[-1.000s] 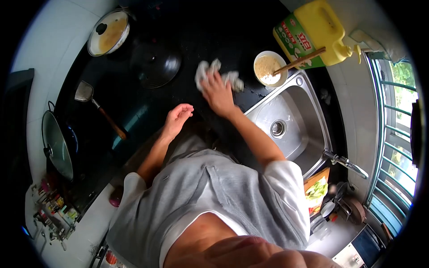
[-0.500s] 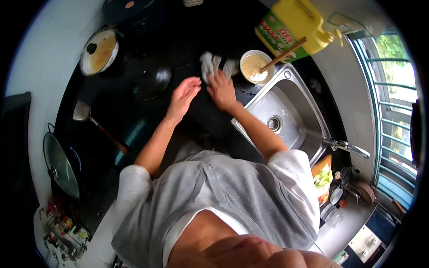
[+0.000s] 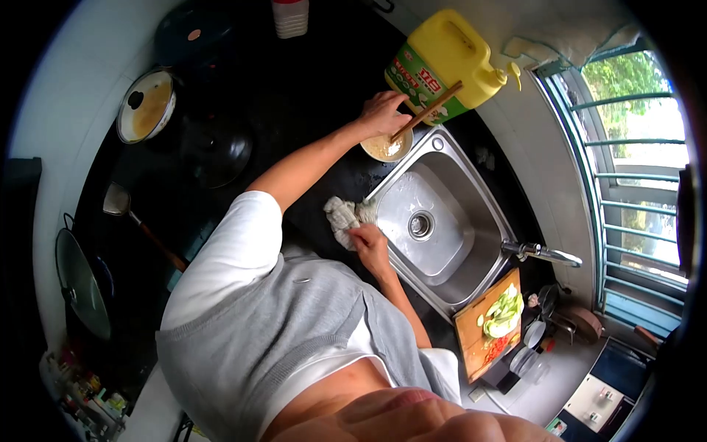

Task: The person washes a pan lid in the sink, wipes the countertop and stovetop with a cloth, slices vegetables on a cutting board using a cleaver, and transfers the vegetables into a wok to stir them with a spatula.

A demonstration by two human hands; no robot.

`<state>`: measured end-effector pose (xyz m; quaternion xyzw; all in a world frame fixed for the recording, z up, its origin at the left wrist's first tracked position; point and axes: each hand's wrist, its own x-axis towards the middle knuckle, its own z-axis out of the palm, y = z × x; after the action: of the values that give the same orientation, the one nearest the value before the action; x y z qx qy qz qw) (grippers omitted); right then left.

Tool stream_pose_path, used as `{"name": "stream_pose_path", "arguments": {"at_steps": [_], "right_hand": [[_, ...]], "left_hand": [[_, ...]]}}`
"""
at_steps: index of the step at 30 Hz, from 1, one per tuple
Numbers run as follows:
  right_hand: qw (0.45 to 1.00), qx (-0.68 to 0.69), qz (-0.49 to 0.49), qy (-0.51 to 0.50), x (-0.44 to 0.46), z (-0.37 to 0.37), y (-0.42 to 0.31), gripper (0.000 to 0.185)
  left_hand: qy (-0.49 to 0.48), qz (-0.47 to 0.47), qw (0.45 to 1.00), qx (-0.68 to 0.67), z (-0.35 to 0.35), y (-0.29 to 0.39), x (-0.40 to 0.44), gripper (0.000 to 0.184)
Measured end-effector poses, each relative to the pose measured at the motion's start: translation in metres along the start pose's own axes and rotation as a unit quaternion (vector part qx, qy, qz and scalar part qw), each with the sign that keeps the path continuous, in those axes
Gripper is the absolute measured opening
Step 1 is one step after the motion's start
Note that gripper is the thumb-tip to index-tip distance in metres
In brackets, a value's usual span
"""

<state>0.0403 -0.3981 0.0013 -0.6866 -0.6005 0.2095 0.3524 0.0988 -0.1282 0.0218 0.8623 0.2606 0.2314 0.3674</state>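
- Across the black countertop (image 3: pixel 309 96), kitchenware is spread, and water drops are seen near the bowl and the sink.
- Into the counter a stainless steel sink (image 3: pixel 445 254) is set, its drain uncovered; over its edge a chrome faucet (image 3: pixel 549 255) is reached.
- Beyond the sink's upper corner, a yellow detergent jug (image 3: pixel 438 46) with a green label is placed.
- Beside the near end of the sink, a wooden cutting board (image 3: pixel 468 324) is laid, on which chopped greens (image 3: pixel 504 313) and smaller red pieces (image 3: pixel 495 350) are gathered.
- At the far left, a glass lid (image 3: pixel 87 287) is seen; farther up, a white pot (image 3: pixel 149 107) is covered by a black-knobbed lid, and a dark domed lid (image 3: pixel 219 153) is set to its right.
- Between them a wooden-handled spatula (image 3: pixel 134 216) is laid.
- At the sink's left rim, a crumpled cloth (image 3: pixel 342 219) is pinched at its near edge by the curled fingers of the right hand (image 3: pixel 372 247).
- At the rim of a food-filled bowl (image 3: pixel 387 150), just beside the jug, the left hand (image 3: pixel 383 115) is placed; whether the bowl is gripped cannot be told.
- In the bowl, wooden chopsticks (image 3: pixel 434 108) are propped aslant.
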Motion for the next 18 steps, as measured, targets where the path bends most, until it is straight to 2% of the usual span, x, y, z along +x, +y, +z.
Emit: {"name": "stream_pose_path", "arguments": {"at_steps": [1,2,4,6,8,10,11,12,14,16,17,18], "right_hand": [[0.983,0.134,0.125,0.005,-0.007,-0.005,-0.002,0.015],[0.932,0.264,0.247,0.01,-0.009,-0.009,-0.003,0.015],[0.928,0.289,0.235,-0.008,0.002,-0.014,-0.008,0.017],[0.891,0.381,0.243,0.048,0.028,-0.015,-0.027,0.022],[0.885,0.416,0.21,0.013,0.058,-0.008,-0.035,0.033],[0.893,0.417,0.16,-0.051,0.086,0.002,-0.047,0.04],[0.939,0.31,0.13,-0.068,0.088,0.01,-0.036,0.045],[0.952,0.281,0.113,-0.054,0.094,0.005,-0.045,0.047],[0.955,0.267,0.126,-0.012,0.096,-0.018,-0.064,0.049],[0.936,0.3,0.183,0.01,0.082,-0.032,-0.049,0.044],[0.901,0.358,0.243,0.015,0.071,-0.039,-0.04,0.035],[0.895,0.349,0.278,0.002,0.063,-0.047,-0.033,0.029]], "left_hand": [[0.012,-0.014,0.999,-0.042,-0.006,-0.007,-0.007,0.05],[0.023,-0.026,0.996,-0.084,-0.014,-0.017,-0.019,0.049],[0.038,-0.069,0.973,-0.215,-0.035,-0.032,-0.057,0.046],[0.003,-0.179,0.895,-0.409,-0.055,-0.016,-0.111,0.042],[-0.087,-0.231,0.806,-0.537,-0.066,-0.006,-0.157,0.047],[-0.152,-0.245,0.755,-0.588,-0.069,-0.006,-0.179,0.046],[-0.13,-0.253,0.758,-0.588,-0.073,-0.012,-0.179,0.038],[-0.124,-0.254,0.758,-0.587,-0.073,-0.025,-0.176,0.038],[0.038,-0.25,0.757,-0.603,-0.067,-0.057,-0.158,0.029],[0.178,-0.256,0.712,-0.629,-0.092,-0.069,-0.119,0.018],[0.221,-0.226,0.714,-0.624,-0.104,-0.073,-0.099,0.022],[0.263,-0.194,0.715,-0.617,-0.112,-0.078,-0.081,0.025]]}}
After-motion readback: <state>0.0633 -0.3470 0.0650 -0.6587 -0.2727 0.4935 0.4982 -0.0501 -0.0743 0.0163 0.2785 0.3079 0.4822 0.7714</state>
